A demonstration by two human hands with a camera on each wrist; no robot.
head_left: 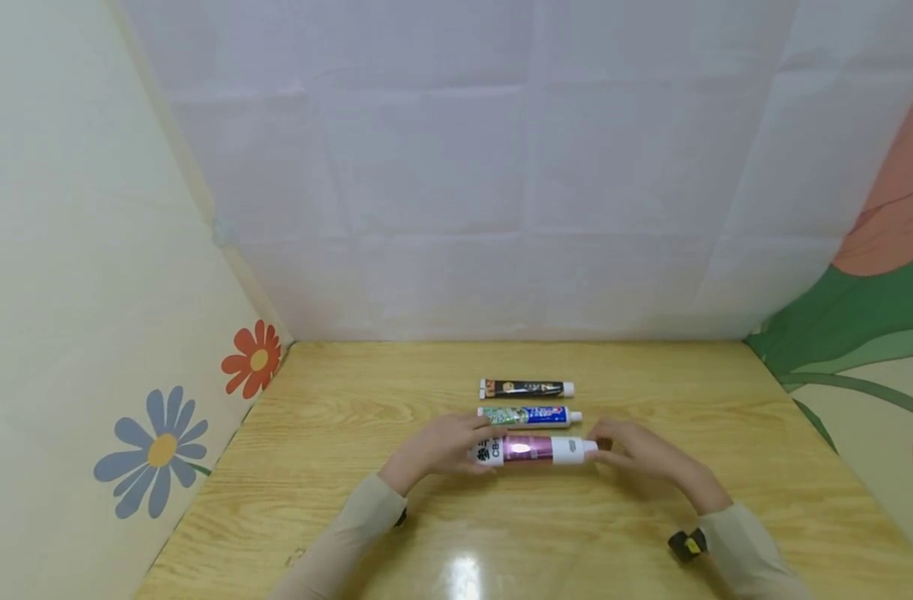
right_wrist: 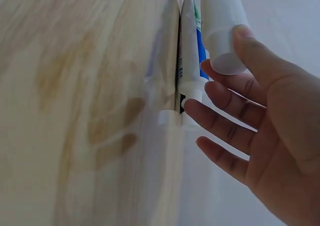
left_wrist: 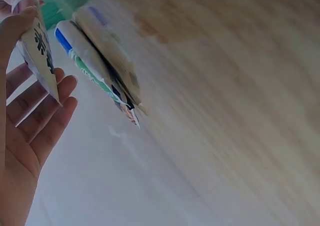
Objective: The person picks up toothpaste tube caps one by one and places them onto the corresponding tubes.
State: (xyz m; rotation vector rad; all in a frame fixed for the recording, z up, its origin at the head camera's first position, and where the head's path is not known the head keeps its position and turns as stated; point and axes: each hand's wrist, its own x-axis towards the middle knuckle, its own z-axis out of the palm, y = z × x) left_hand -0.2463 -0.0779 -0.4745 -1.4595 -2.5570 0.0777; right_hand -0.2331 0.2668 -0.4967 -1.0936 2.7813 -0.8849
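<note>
A large pink and white toothpaste tube (head_left: 527, 450) lies crosswise between both hands, its cap to the right. My left hand (head_left: 444, 450) pinches its flat end, thumb on the near face and fingers behind, as the left wrist view shows. At the other end, the thumb and index finger of my right hand (right_wrist: 280, 116) hold the white cap (right_wrist: 227, 56); the remaining fingers are spread. Just beyond it rests a blue and green toothpaste tube (head_left: 534, 416), partly hidden by the left fingers in the head view. Farther back is a smaller black tube (head_left: 527, 389) with a white cap.
All of this is on a wood-grain table (head_left: 366, 383) with a glossy surface. A white sheet (head_left: 426, 167) hangs along its back edge. Flower-printed panels stand at the left (head_left: 73, 292) and right (head_left: 824, 317) sides.
</note>
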